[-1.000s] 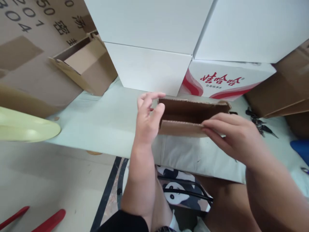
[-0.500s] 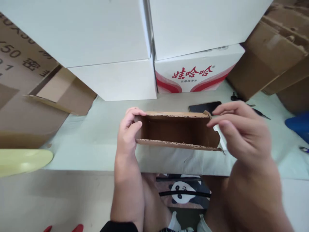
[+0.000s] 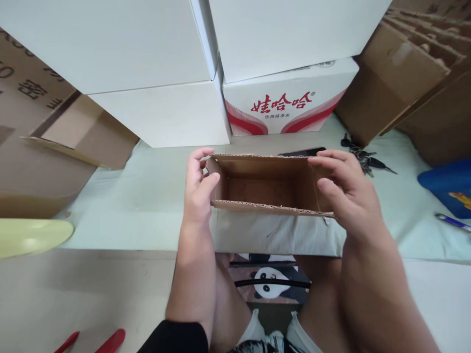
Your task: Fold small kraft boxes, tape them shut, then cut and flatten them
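Note:
A small open-topped cardboard box (image 3: pixel 257 189) is in front of me at the table's near edge, its bare brown inside facing up. My left hand (image 3: pixel 196 184) grips the box's left end, with the thumb at the inner side and the fingers round the outside. At the opposite end, my right hand (image 3: pixel 348 189) holds the right wall, its fingertips on the far rim and its thumb over the end. The outer faces of the box are mostly hidden.
A dark phone (image 3: pixel 303 151) lies behind the box, partly hidden. Keys (image 3: pixel 364 157) and a blue container (image 3: pixel 449 186) are to the right, with a pen (image 3: pixel 452 221). White cartons (image 3: pixel 287 108) stand behind, cardboard boxes (image 3: pixel 390 83) at both sides. A yellow-green object (image 3: pixel 33 238) overhangs the left edge.
My right hand has come in from above the box's right end and closed round it. The box's opening has tilted a little more toward me, and the whole view has shifted slightly.

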Tool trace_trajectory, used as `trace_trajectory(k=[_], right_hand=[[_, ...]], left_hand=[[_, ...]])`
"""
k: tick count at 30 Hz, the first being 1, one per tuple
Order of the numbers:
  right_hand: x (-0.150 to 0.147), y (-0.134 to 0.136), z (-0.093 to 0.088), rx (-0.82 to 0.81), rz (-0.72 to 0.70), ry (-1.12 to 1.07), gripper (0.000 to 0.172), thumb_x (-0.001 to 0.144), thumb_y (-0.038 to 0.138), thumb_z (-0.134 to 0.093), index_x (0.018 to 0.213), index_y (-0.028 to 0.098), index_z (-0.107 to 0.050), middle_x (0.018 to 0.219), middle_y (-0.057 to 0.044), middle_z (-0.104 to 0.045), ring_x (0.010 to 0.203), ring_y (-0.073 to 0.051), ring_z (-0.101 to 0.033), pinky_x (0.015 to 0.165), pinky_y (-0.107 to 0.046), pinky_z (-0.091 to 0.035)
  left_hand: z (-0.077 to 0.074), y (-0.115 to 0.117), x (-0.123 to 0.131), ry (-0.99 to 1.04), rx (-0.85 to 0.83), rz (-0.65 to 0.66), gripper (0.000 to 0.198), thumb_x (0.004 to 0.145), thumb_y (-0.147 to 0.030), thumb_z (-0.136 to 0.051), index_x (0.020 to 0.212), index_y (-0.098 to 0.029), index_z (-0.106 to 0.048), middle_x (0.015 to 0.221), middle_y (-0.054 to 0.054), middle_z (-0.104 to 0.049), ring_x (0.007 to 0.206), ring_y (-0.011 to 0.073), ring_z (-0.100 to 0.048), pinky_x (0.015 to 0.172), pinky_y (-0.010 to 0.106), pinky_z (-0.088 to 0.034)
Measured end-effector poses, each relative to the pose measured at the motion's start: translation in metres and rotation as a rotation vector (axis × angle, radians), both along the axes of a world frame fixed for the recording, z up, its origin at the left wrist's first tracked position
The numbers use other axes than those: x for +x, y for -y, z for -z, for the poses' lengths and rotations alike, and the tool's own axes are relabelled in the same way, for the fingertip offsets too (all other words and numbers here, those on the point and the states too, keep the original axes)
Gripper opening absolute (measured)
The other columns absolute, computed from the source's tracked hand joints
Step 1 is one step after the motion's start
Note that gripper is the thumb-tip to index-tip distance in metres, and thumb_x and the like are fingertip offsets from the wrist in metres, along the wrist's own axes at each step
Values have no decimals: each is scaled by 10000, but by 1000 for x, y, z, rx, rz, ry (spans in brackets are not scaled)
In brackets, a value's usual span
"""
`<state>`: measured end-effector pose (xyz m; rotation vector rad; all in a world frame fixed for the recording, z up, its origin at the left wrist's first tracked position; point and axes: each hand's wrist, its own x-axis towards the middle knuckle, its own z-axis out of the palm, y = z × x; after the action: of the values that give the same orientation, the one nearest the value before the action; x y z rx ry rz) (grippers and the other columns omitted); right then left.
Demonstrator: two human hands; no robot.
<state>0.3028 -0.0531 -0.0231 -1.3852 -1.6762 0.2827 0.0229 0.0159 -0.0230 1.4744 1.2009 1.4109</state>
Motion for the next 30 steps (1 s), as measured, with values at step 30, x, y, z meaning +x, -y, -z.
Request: trace_trajectory(k=[30], right_hand=[[-5, -7, 25, -47, -63, -394, 438, 992, 565, -460, 1142, 300, -775, 1201, -90, -673, 1171, -300, -638, 1046, -518, -511]], left_hand=[[7, -9, 3, 130, -151, 13, 303, 846, -423, -713, 1102, -281, -791, 1047, 32, -701, 1059, 234, -654, 991, 365, -537]])
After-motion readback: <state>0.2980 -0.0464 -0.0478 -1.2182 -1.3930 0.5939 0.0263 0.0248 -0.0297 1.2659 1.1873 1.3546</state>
